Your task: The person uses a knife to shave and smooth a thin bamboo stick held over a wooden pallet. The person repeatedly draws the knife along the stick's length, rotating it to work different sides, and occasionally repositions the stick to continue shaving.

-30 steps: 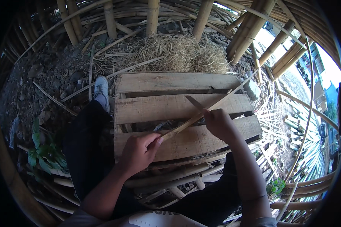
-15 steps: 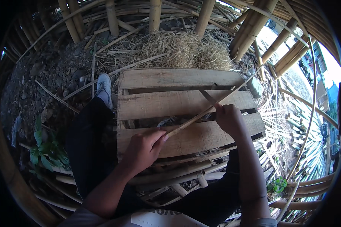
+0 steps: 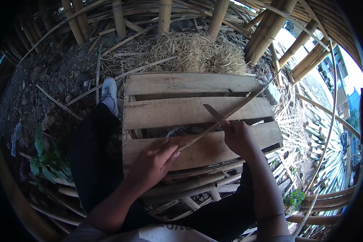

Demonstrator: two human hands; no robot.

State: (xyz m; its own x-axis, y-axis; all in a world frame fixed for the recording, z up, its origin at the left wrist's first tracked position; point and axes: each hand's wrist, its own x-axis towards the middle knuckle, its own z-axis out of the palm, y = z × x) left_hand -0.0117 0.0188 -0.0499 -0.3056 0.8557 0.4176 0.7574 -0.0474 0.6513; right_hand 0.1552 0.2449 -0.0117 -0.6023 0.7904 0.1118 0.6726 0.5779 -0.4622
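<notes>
A long thin bamboo strip (image 3: 243, 104) slants over the slatted wooden bench (image 3: 169, 111), from near my left hand up to the far right. My left hand (image 3: 155, 160) grips its near end between thumb and fingers. In my right hand (image 3: 238, 136) is a knife, closed in the fist. The knife's blade (image 3: 212, 111) points up and to the left and crosses the strip just beyond my fingers. The knife's handle is hidden in my grip.
A heap of pale shavings (image 3: 189, 52) lies behind the bench. Bamboo posts (image 3: 164, 18) stand along the back, and many cut bamboo poles (image 3: 330, 153) lie at right. My shoe (image 3: 109, 92) rests left of the bench, above a green plant (image 3: 44, 159).
My right hand and the knife have slid down along the strip, toward my left hand. The strip has rolled to a darker side, and my left fingers have straightened a little.
</notes>
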